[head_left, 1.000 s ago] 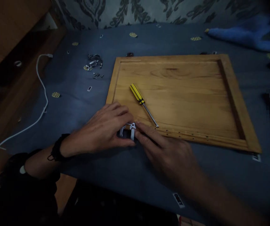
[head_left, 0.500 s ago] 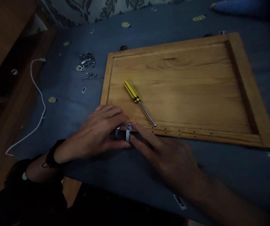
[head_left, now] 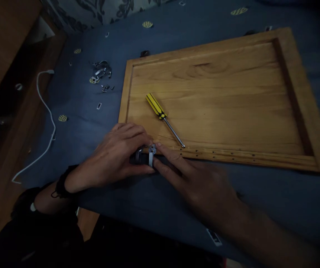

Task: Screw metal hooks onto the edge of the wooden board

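As forearms [head_left: 47, 199] slant inward, left hand [head_left: 118, 154] pinching metal fitting [head_left: 151, 158], right hand [head_left: 201, 182] touching it, grip unclear

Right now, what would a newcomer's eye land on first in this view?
Probably the yellow-and-black screwdriver, lying slantwise on the framed wooden panel, its tip near the row of holes. Next, the left hand and right hand meeting around a small metal fitting at the panel's near edge. Loose metal parts lie on the blue cloth, left of the panel.
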A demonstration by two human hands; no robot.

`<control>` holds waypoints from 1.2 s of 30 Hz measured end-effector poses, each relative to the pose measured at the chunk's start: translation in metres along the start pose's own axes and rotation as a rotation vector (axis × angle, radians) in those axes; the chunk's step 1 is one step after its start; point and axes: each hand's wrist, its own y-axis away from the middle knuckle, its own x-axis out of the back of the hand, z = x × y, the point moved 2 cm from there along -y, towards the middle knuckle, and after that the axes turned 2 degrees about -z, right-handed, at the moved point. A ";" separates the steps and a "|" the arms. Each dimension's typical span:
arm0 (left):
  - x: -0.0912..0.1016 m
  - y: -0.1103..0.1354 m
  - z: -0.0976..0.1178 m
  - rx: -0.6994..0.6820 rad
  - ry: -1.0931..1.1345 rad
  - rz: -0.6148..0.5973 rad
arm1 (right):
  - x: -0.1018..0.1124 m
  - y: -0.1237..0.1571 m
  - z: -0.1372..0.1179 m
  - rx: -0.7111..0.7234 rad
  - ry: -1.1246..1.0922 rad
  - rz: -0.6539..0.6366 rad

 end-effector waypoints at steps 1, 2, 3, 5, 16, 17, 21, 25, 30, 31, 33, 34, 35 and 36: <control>0.000 0.000 0.000 0.001 0.000 -0.002 | 0.000 0.001 0.000 0.001 -0.003 0.006; 0.000 0.000 0.000 0.000 -0.001 -0.002 | 0.000 0.001 0.000 0.002 -0.008 0.018; 0.001 0.000 0.001 -0.003 -0.002 -0.001 | 0.000 0.003 0.000 0.006 -0.014 0.028; 0.001 -0.001 0.001 -0.007 -0.005 -0.006 | -0.001 0.005 0.000 0.004 -0.031 0.031; -0.001 -0.001 0.001 -0.017 -0.008 0.009 | -0.004 0.011 0.001 0.002 -0.168 0.024; -0.001 -0.001 0.001 -0.024 -0.007 0.010 | -0.002 0.009 0.001 0.008 -0.162 0.021; 0.000 -0.001 0.001 -0.033 -0.024 0.017 | 0.001 0.006 0.004 -0.011 -0.151 -0.017; -0.002 -0.001 0.001 -0.035 -0.032 0.028 | 0.001 0.008 0.004 -0.007 -0.185 0.008; -0.002 -0.002 0.001 -0.047 -0.035 0.021 | -0.002 0.013 0.003 -0.020 -0.197 -0.005; -0.001 -0.002 0.001 -0.047 -0.033 0.016 | -0.002 0.013 0.003 -0.023 -0.197 -0.010; -0.001 -0.001 0.001 -0.052 -0.029 0.021 | -0.002 0.012 0.002 -0.025 -0.186 -0.033; -0.001 -0.001 0.001 -0.052 -0.028 0.025 | -0.001 0.011 0.002 -0.026 -0.180 -0.043; -0.001 -0.001 0.001 -0.049 -0.026 0.029 | -0.001 0.010 0.001 -0.030 -0.176 -0.050; -0.001 0.000 0.001 -0.048 -0.021 0.032 | 0.000 0.009 0.001 -0.035 -0.172 -0.049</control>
